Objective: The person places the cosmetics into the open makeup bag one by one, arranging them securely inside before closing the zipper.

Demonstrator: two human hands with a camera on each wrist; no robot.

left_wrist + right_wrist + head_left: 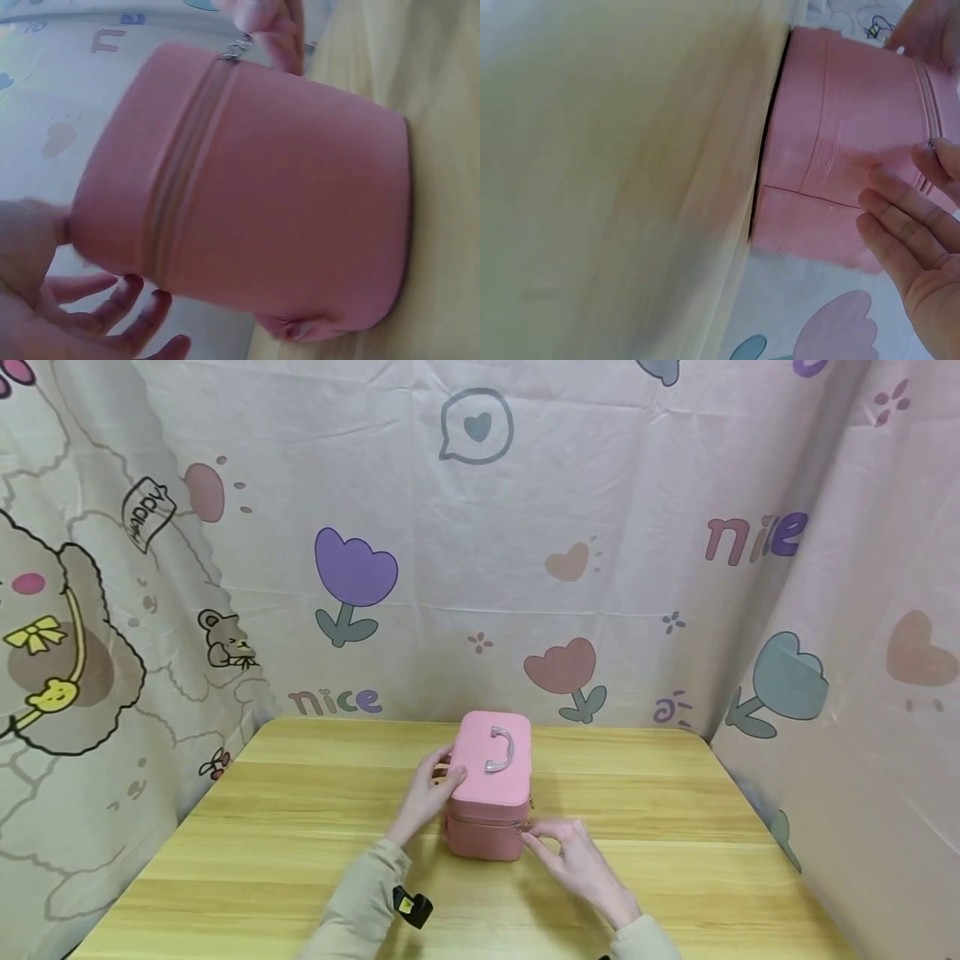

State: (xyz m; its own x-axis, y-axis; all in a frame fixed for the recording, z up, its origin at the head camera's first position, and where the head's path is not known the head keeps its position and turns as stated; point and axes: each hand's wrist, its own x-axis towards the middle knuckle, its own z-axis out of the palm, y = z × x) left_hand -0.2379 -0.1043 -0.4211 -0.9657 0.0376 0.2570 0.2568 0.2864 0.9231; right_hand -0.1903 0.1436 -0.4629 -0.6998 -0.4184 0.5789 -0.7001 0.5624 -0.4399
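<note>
A pink zippered cosmetic case [486,842] stands upright on the table, its lid down and a silver handle [511,748] on top. My left hand [424,797] holds the lid's left edge, thumb on top and the other fingers along the side; in the left wrist view these fingers sit near the zipper [180,169]. At the front right corner, my right hand [581,864] pinches the metal zipper pull [238,48] between thumb and index finger. The right wrist view shows its other fingers extended beside the case wall [855,112]. The pull is mostly hidden there.
The wooden table [315,860] spreads around the case on all sides. A printed curtain [465,543] hangs behind the table's back edge and along both sides. A black strap device [413,907] is on the left sleeve.
</note>
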